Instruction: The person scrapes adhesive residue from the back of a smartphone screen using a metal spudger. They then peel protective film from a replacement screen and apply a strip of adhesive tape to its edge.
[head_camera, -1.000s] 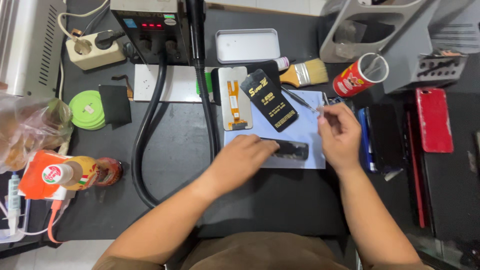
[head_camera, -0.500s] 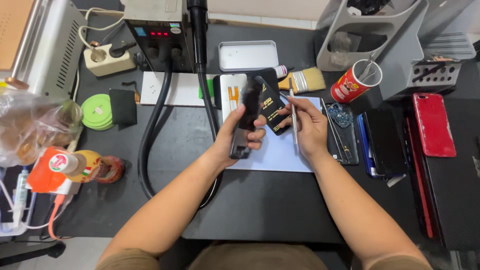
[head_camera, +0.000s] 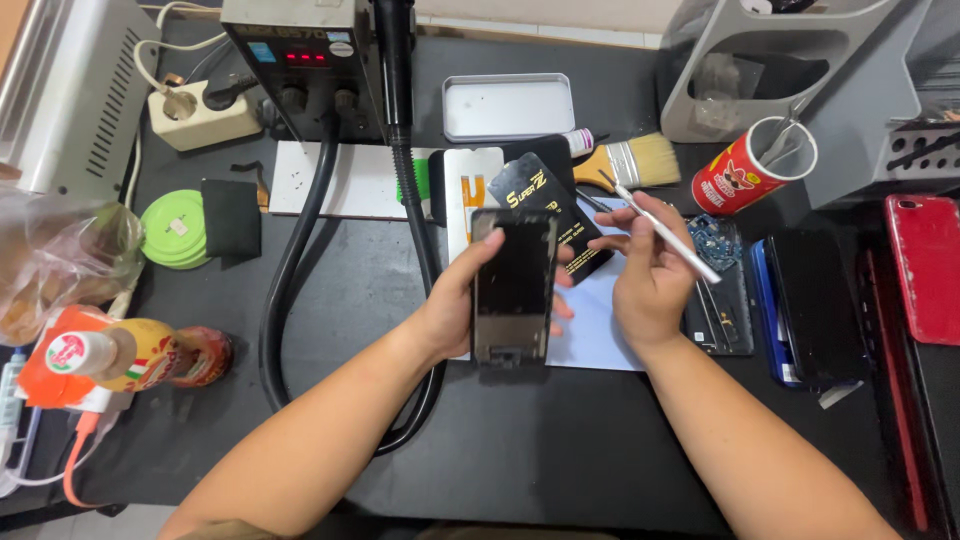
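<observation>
Two bare forearms were seen reaching up from the near edge over a black tabletop (head_camera: 560, 470). A dark phone screen panel (head_camera: 514, 288) was held upright-lengthwise in the left hand (head_camera: 462, 300), raised above a pale blue mat (head_camera: 592, 330); the fingers were wrapped around its left edge and back, with the thumb laid on its upper left corner. A slim white tool (head_camera: 665, 233) was pinched in the right hand (head_camera: 648, 275), its fingers closed on the shaft and the thin tip pointed up and to the left, near but apart from the panel. Just right of that hand, an opened phone body with a blue circuit board (head_camera: 722, 280) was laid on the tabletop, and beside it a dark phone on a blue one (head_camera: 812, 300); a red phone (head_camera: 925, 268) was placed further right. At the near left, a small orange-labelled bottle (head_camera: 110, 355) was seen lying on its side. Behind the panel, a black packet with gold print (head_camera: 542, 200) was partly covered by it, next to a white card carrying an orange flex cable (head_camera: 472, 190). Farther back, a flat paintbrush (head_camera: 630, 165), a red cup holding tweezers (head_camera: 750, 170), a green tape roll (head_camera: 175, 228) and a shallow metal tin (head_camera: 508, 107) were set out. At the far edge, a hot-air station with red lit digits (head_camera: 305, 60) was stood, its black hose (head_camera: 300, 240) looped down toward the near side.
</observation>
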